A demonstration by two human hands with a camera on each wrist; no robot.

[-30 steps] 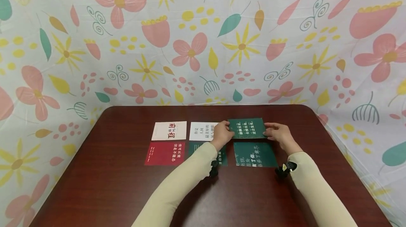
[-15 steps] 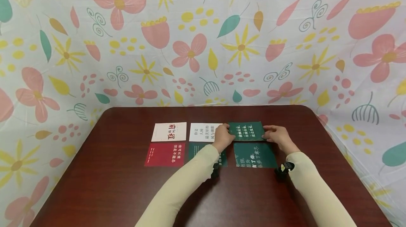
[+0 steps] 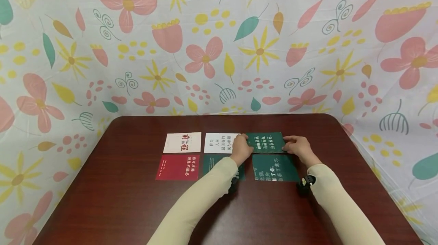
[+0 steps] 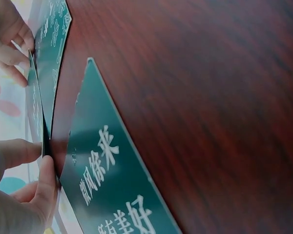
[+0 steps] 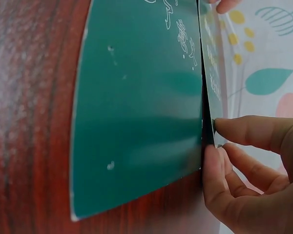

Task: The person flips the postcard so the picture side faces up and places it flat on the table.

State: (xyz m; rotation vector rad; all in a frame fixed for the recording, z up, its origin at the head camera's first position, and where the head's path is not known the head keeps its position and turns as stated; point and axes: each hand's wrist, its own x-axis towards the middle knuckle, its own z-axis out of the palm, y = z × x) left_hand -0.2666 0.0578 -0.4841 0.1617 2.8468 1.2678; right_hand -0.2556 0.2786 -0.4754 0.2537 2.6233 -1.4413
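Observation:
A green card (image 3: 265, 142) with white lettering lies between both hands at the back right of the table. My left hand (image 3: 241, 150) pinches its left corner, thumb on one face and fingers on the other in the left wrist view. At the opposite corner my right hand (image 3: 299, 148) pinches it the same way. The right wrist view shows a dark gap under the card's near edge, beside a second green card (image 5: 136, 107) flat on the table. A third green card (image 4: 107, 161) lies below my left hand, partly covered by the sleeve in the head view.
Left of the hands lie a white card (image 3: 219, 143) with dark lettering, a cream card (image 3: 174, 143) with red characters and a red card (image 3: 178, 167). All rest on a dark brown table (image 3: 113, 191). A flowered cloth (image 3: 219, 47) hangs behind it.
The held green card has come down slightly towards the table and nearer the row below. Both hands moved with it, uncovering more of the white card's lettering.

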